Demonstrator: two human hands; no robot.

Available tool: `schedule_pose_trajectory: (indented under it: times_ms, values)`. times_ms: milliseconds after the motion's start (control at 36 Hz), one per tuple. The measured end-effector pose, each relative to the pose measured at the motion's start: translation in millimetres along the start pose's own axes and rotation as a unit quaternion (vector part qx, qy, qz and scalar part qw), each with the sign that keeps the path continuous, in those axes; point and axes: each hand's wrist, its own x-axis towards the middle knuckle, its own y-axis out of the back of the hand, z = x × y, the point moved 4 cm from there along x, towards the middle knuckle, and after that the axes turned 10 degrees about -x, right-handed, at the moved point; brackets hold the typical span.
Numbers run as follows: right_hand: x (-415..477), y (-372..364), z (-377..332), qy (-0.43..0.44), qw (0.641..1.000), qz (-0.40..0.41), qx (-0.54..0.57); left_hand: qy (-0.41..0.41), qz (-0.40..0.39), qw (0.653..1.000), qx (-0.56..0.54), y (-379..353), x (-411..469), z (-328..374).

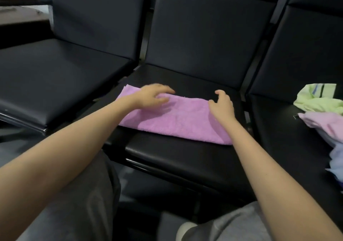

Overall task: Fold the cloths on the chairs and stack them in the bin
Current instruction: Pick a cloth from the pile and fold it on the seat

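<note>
Arching hands (151, 96) (221, 106) over pink cloth (178, 122)

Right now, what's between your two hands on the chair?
In the head view, a bare stretch of the pink cloth lies between the left hand and the right hand, flat on the middle chair seat.

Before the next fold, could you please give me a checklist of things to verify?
1. Purple cloth lies flat as a long strip on the middle seat: ok.
2. Left hand over its left part: ok.
3. Right hand grips its right end: cannot tell.
4. Pile of cloths on the right seat lies apart from the strip: ok.
5. Bin in sight: not ok.
</note>
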Motion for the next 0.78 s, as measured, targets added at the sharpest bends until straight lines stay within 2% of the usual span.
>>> schedule_pose_trajectory:
  times_ms: [56, 111, 167, 278, 417, 500, 556, 583, 639, 667, 722, 778]
  values:
    - [-4, -2, -12, 0.043, 0.999, -0.005, -0.02, 0.006, -0.142, 0.987, 0.08, -31, 0, 9]
    - [-9, -4, -20, 0.076, 0.996, -0.003, -0.04, 0.028, -0.193, 0.973, 0.121, -49, 3, 9]
    - [-12, -6, -23, 0.103, 0.992, -0.006, -0.065, 0.053, -0.181, 0.975, 0.118, -54, 8, 8]
    - [-16, -8, -27, 0.14, 0.984, -0.014, -0.114, 0.129, -0.105, 0.978, 0.125, -54, 20, 3]
    - [-28, -1, -31, 0.145, 0.982, -0.017, -0.118, 0.258, -0.025, 0.961, 0.1, -55, 29, 2]
    - [-41, -7, -35, 0.177, 0.973, -0.108, -0.1, 0.323, 0.003, 0.944, 0.063, -54, 28, 3]
    - [-50, -19, -35, 0.21, 0.945, -0.194, -0.161, 0.335, 0.016, 0.942, -0.029, -50, 27, 5]
    - [-53, -25, -33, 0.214, 0.927, -0.236, -0.2, 0.335, 0.025, 0.935, -0.116, -48, 30, 6]
    - [-55, -34, -27, 0.207, 0.899, -0.288, -0.256, 0.359, 0.003, 0.879, -0.313, -46, 33, 19]
    - [-54, -36, -24, 0.201, 0.894, -0.3, -0.267, 0.371, -0.031, 0.856, -0.358, -45, 31, 28]
    - [-50, -37, -19, 0.185, 0.892, -0.309, -0.273, 0.353, -0.139, 0.866, -0.327, -44, 27, 43]
    - [-45, -34, -14, 0.168, 0.897, -0.307, -0.269, 0.319, -0.165, 0.899, -0.25, -37, 21, 50]
